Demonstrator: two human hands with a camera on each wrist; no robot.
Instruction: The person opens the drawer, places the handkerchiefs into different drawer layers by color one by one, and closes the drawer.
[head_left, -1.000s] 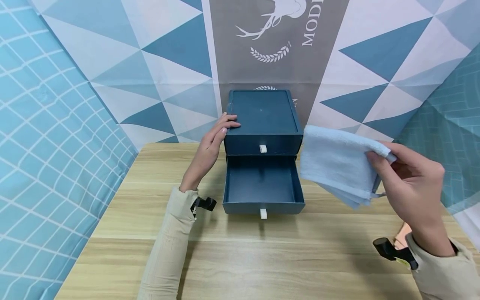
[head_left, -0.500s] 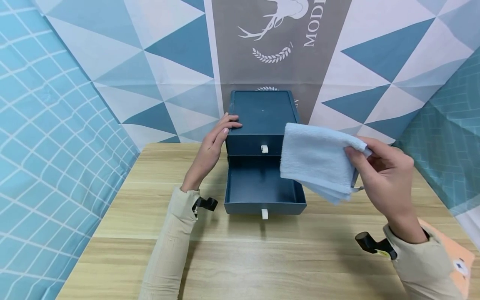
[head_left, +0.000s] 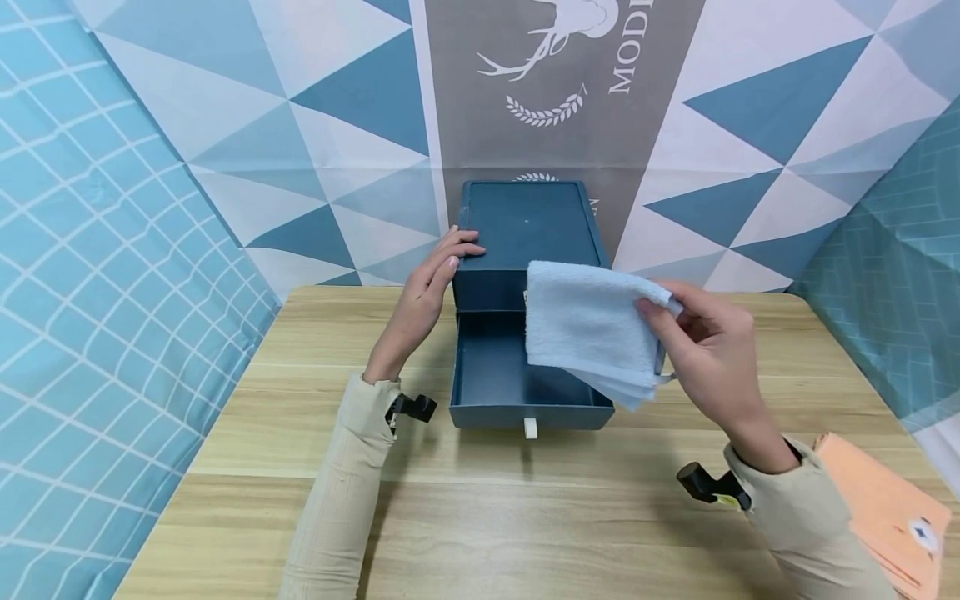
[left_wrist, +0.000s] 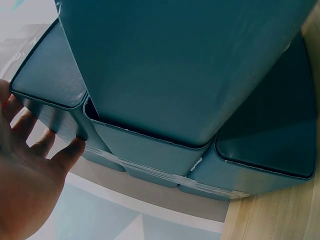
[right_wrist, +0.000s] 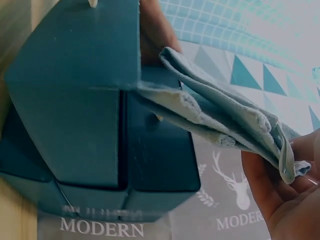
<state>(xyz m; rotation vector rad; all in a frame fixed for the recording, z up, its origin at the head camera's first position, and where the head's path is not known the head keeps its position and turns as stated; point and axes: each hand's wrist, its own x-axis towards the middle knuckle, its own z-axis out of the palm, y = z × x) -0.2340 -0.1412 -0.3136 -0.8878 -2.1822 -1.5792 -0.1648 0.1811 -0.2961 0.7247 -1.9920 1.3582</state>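
Note:
A dark blue drawer cabinet [head_left: 528,225] stands against the back wall, its lower drawer [head_left: 487,375] pulled out and bare inside where it shows. My left hand [head_left: 420,300] rests on the cabinet's upper left edge, fingers fairly straight; in the left wrist view the left fingertips [left_wrist: 75,145] touch the cabinet's side. With thumb and fingers, my right hand [head_left: 712,350] pinches the corner of a folded light blue towel [head_left: 588,321]. The towel hangs over the right part of the open drawer, hiding the upper drawer's handle. Its folded layers and a small loop show in the right wrist view.
On the wooden table [head_left: 480,517], an orange folded item [head_left: 877,508] with a small white-and-blue patch lies at the right, partly behind the right sleeve. A patterned cloth backdrop [head_left: 360,108] rises behind and beside the table.
My right hand has carried the towel leftward, from right of the cabinet to over the open drawer. The orange item shows more now. My left hand has stayed on the cabinet.

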